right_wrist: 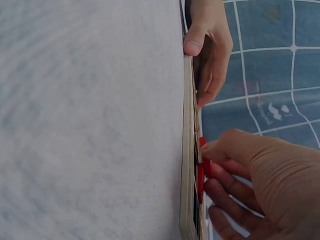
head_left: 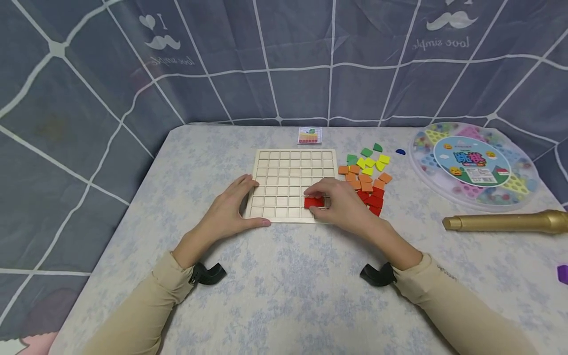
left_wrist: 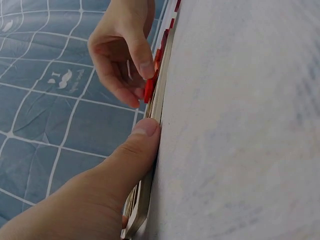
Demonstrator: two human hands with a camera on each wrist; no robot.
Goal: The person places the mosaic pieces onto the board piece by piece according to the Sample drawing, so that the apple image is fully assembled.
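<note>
Right hand (head_left: 343,204): fingers curled down onto a flat red square tile (head_left: 314,201), pinching it at its edges — thumb on the near edge, fingertips on the far one.
Red tile, place: directly under the right fingertips, lying in a cell near the front right corner of the pale wooden grid board (head_left: 290,170); the right-wrist view shows its thin red edge (right_wrist: 200,175) against the board.
Left hand (head_left: 230,207): fingers straight and spread flat over the board's left edge, thumb (left_wrist: 142,137) pressed along its near rim; it steadies the board and grips nothing.
Handling, judged: the tile looks light, stiff and thin — little to catch, so opposite edges are the place to take hold; a smooth face may slide under a fingertip.
Loose tiles: a heap of red, orange, yellow and green squares (head_left: 368,180) just right of the right fingers.
Beyond the fingers: a small colour pattern card (head_left: 309,135) past the board's far edge.
Far right on the table (head_left: 275,296): a round clear plastic game box (head_left: 472,162) and a gold microphone (head_left: 506,222).
</note>
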